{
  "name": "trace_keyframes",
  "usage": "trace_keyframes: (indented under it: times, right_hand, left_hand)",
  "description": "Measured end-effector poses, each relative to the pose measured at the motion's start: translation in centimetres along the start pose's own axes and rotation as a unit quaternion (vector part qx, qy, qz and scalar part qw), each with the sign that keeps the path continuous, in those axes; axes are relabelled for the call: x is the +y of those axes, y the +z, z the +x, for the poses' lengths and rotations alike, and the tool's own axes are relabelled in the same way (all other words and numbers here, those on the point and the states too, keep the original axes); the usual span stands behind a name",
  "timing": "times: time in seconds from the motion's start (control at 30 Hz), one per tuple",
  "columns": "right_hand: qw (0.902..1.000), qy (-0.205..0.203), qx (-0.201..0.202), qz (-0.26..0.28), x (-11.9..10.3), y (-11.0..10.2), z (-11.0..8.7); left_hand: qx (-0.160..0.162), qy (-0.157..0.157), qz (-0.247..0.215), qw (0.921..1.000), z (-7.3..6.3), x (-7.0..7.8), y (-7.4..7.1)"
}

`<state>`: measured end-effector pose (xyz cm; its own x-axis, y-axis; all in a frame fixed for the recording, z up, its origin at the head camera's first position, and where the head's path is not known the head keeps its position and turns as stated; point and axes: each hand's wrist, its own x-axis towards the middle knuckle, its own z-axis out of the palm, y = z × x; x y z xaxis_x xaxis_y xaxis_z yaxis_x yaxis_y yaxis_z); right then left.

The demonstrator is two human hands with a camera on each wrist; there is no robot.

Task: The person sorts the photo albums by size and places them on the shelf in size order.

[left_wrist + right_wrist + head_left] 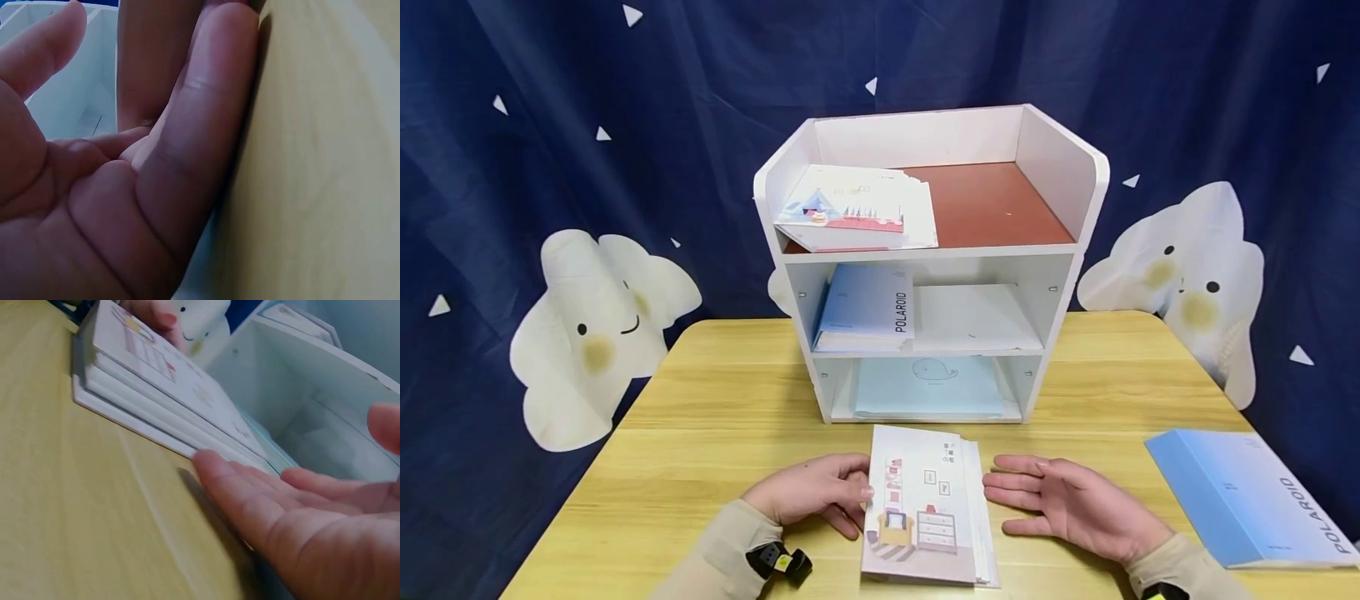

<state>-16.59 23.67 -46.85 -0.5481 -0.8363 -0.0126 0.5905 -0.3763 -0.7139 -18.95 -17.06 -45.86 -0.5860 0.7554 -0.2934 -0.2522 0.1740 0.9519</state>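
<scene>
A white illustrated hardcover book (917,508), its cover showing a drawn bed and dresser, lies flat on the wooden table in front of me. My left hand (823,492) is at its left side, the fingers near or against the spine (153,56); exact contact is partly hidden. Beyond the book's right side, my right hand (1067,504) is spread with fingers extended and palm turned inward. From the right wrist view, its fingertips (212,464) come close to the page edges (156,412); whether they touch is unclear. Neither hand holds anything.
Behind the book stands a white shelf (922,257). It bears picture books (850,208) on top, a blue POLAROID book (865,304) and white book (973,317) mid-level, and a pale-blue whale book (928,387) below. Another blue POLAROID book (1247,496) lies at the table's right.
</scene>
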Motion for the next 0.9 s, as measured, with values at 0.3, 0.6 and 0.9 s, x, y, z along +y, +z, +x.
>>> trace_keyframes:
  times: [0.3, 0.6, 0.9]
  right_hand:
    - [0.9985, -0.012, 0.054, -0.006, 0.3, 0.3, 0.2]
    - [0.9962, -0.023, 0.079, -0.030, 0.6, 1.0, 0.7]
    - [0.9902, -0.050, 0.120, -0.052, 1.2, 2.1, 1.6]
  left_hand:
    - [-0.051, 0.046, -0.059, 0.9959, 0.2, -0.3, -0.4]
    - [-0.063, 0.068, -0.083, 0.9923, 0.2, -0.7, -0.5]
    - [-0.048, 0.061, -0.151, 0.9855, 0.3, -1.0, -0.2]
